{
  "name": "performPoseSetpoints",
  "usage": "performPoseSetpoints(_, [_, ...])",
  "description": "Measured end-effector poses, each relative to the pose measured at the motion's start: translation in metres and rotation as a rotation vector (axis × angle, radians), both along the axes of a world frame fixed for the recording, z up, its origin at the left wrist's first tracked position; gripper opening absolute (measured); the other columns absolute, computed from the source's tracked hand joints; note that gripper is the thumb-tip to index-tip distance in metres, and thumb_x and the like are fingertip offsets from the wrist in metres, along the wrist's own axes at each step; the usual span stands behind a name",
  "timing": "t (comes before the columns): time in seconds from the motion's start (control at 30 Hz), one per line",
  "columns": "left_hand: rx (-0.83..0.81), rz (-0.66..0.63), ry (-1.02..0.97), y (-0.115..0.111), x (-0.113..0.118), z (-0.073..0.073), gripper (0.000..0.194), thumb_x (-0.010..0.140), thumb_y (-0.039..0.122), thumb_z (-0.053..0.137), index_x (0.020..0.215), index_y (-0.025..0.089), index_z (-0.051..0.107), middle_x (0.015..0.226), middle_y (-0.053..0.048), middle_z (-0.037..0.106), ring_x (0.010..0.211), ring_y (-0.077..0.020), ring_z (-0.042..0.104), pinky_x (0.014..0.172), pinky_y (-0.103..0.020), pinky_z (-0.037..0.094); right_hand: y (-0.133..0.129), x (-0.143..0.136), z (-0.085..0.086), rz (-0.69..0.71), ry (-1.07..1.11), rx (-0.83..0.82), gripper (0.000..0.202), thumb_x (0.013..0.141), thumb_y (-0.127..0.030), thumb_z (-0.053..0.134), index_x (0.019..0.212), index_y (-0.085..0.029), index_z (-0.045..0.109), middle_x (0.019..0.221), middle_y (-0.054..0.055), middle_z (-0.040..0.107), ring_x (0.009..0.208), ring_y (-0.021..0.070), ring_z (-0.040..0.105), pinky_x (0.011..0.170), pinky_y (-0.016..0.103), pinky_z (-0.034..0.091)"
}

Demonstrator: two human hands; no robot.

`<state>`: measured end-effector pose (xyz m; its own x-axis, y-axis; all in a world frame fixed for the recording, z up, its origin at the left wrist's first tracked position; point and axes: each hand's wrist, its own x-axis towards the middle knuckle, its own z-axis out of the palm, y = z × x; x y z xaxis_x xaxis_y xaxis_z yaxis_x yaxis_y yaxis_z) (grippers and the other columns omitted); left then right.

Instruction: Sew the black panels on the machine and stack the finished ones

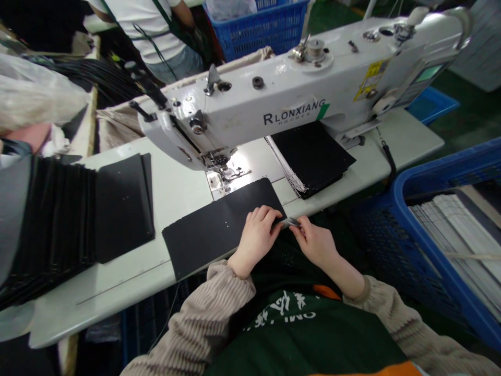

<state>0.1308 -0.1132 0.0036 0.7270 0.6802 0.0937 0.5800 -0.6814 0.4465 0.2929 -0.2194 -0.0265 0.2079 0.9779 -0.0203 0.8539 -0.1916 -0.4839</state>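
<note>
A flat black rectangular panel point(219, 224) lies on the sewing table in front of the needle area, with small pale dots near its middle. My left hand point(258, 235) rests on the panel's right end, fingers bent and pinching at its near right corner. Just to the right, my right hand point(315, 243) is closed, thumb against fingers, on a small grey strip point(290, 222) at that corner. Whether the strip is a separate piece or part of the panel, I cannot tell. The sewing machine's presser foot point(226, 175) stands beyond the panel, apart from both hands.
The sewing machine point(250, 104) spans the table. A stack of black panels point(313, 156) lies under its arm. More black panels point(121, 209) stand at left. A blue basket point(407, 209) with pale-edged pieces is at right. Another person point(152, 36) is behind.
</note>
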Motion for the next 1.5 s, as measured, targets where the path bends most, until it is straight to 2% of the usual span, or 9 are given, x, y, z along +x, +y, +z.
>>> performPoseSetpoints(0.3, [0.059, -0.032, 0.070, 0.003, 0.010, 0.002, 0.005, 0.094, 0.025, 0.058, 0.096, 0.020, 0.060, 0.098, -0.004, 0.061, 0.090, -0.0205, 0.057, 0.079, -0.034, 0.041, 0.001, 0.005, -0.003, -0.051, 0.002, 0.012, 0.027, 0.101, -0.043, 0.038, 0.098, -0.019, 0.053, 0.073, 0.002, 0.069, 0.062, 0.0176, 0.065, 0.051, 0.027, 0.026])
performPoseSetpoints(0.6, [0.018, -0.084, 0.147, 0.015, 0.017, 0.007, 0.003, 0.090, 0.019, 0.059, 0.087, 0.018, 0.060, 0.091, -0.004, 0.060, 0.080, -0.0181, 0.058, 0.076, -0.032, 0.045, 0.003, 0.007, 0.010, 0.033, -0.059, -0.040, 0.029, 0.102, -0.042, 0.038, 0.094, -0.019, 0.053, 0.077, 0.003, 0.071, 0.061, 0.0162, 0.063, 0.051, 0.028, 0.021])
performPoseSetpoints(0.83, [-0.051, -0.089, 0.096, 0.020, 0.019, 0.013, 0.005, 0.089, 0.018, 0.058, 0.084, 0.018, 0.059, 0.089, -0.004, 0.061, 0.076, -0.0172, 0.059, 0.072, -0.031, 0.047, 0.009, 0.007, 0.015, 0.093, -0.106, -0.068, 0.031, 0.103, -0.042, 0.034, 0.094, -0.020, 0.054, 0.076, 0.003, 0.071, 0.058, 0.0158, 0.062, 0.050, 0.030, 0.018])
performPoseSetpoints(1.1, [-0.035, -0.049, 0.081, 0.013, 0.021, 0.006, 0.006, 0.090, 0.018, 0.056, 0.084, 0.018, 0.059, 0.088, -0.004, 0.059, 0.078, -0.0188, 0.058, 0.075, -0.034, 0.045, 0.015, 0.004, 0.014, 0.111, -0.122, -0.082, 0.033, 0.104, -0.042, 0.032, 0.094, -0.020, 0.055, 0.076, 0.004, 0.071, 0.058, 0.0157, 0.062, 0.050, 0.030, 0.017])
performPoseSetpoints(1.2, [-0.094, -0.016, 0.012, 0.013, 0.020, 0.008, 0.005, 0.089, 0.017, 0.056, 0.084, 0.018, 0.057, 0.088, -0.003, 0.058, 0.077, -0.0177, 0.057, 0.075, -0.033, 0.045, 0.015, 0.006, 0.014, 0.109, -0.112, -0.067, 0.032, 0.103, -0.040, 0.034, 0.092, -0.020, 0.056, 0.074, 0.003, 0.071, 0.058, 0.0153, 0.061, 0.050, 0.030, 0.017])
performPoseSetpoints(1.27, [-0.198, -0.033, -0.073, 0.017, 0.009, 0.015, 0.005, 0.089, 0.017, 0.056, 0.084, 0.018, 0.056, 0.088, -0.003, 0.058, 0.076, -0.0158, 0.056, 0.072, -0.029, 0.045, 0.014, 0.010, 0.015, 0.092, -0.084, -0.043, 0.032, 0.103, -0.040, 0.034, 0.090, -0.020, 0.056, 0.073, 0.002, 0.070, 0.059, 0.0153, 0.062, 0.051, 0.029, 0.020])
performPoseSetpoints(1.33, [-0.291, -0.101, -0.123, 0.021, -0.011, 0.025, 0.011, 0.091, 0.019, 0.054, 0.080, 0.019, 0.054, 0.083, -0.001, 0.057, 0.074, -0.0142, 0.055, 0.071, -0.027, 0.044, 0.013, 0.016, 0.015, 0.057, -0.036, -0.010, 0.032, 0.103, -0.042, 0.036, 0.091, -0.021, 0.056, 0.073, 0.002, 0.069, 0.061, 0.0154, 0.062, 0.052, 0.027, 0.025])
performPoseSetpoints(1.43, [-0.325, -0.225, -0.095, 0.023, -0.059, 0.037, 0.036, 0.098, 0.023, 0.044, 0.063, 0.019, 0.049, 0.064, 0.001, 0.051, 0.065, -0.0132, 0.051, 0.073, -0.028, 0.043, 0.014, 0.025, 0.017, -0.001, 0.033, 0.059, 0.033, 0.097, -0.052, 0.046, 0.097, -0.021, 0.056, 0.080, 0.002, 0.069, 0.067, 0.0166, 0.064, 0.056, 0.026, 0.035])
performPoseSetpoints(1.5, [-0.278, -0.222, -0.059, 0.019, -0.095, 0.039, 0.042, 0.099, 0.027, 0.043, 0.058, 0.019, 0.048, 0.060, 0.001, 0.050, 0.063, -0.0138, 0.051, 0.075, -0.030, 0.044, 0.018, 0.027, 0.019, 0.011, 0.060, 0.116, 0.034, 0.093, -0.054, 0.052, 0.101, -0.021, 0.058, 0.088, 0.004, 0.069, 0.075, 0.0178, 0.065, 0.061, 0.026, 0.042])
